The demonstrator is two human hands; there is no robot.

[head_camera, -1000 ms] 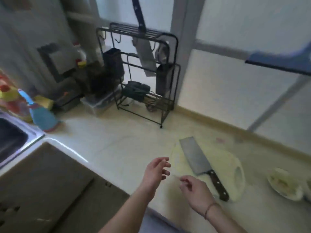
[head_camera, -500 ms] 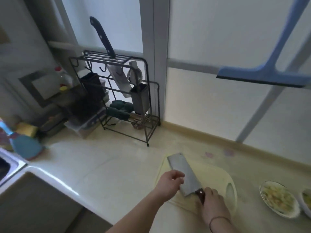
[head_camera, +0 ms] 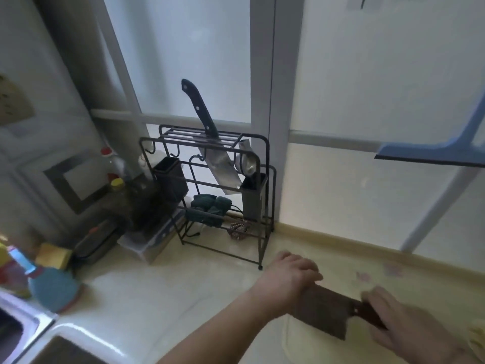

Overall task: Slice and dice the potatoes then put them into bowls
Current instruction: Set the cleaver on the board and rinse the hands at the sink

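A dark-bladed cleaver [head_camera: 324, 312] with a dark wooden handle hangs just above the pale cutting board [head_camera: 312, 349] at the lower right. Its blade stands on edge. My left hand [head_camera: 290, 278] curls over the far end of the blade's spine. My right hand [head_camera: 401, 323], blurred, wraps the handle at the near end. No potato shows on the board. A yellowish edge of a bowl [head_camera: 478, 337] peeks in at the right border.
A black wire rack [head_camera: 258, 206] with a second cleaver [head_camera: 219, 164] stands at the back of the counter. Bottles [head_camera: 118, 185] and boxes crowd the left corner. A blue brush [head_camera: 52, 290] lies by the sink [head_camera: 15, 332]. A blue squeegee [head_camera: 433, 151] hangs on the window.
Both hands went from empty to the cleaver on the board, then raised it onto its edge. The view swung up and left, pushing the bowls out of frame.
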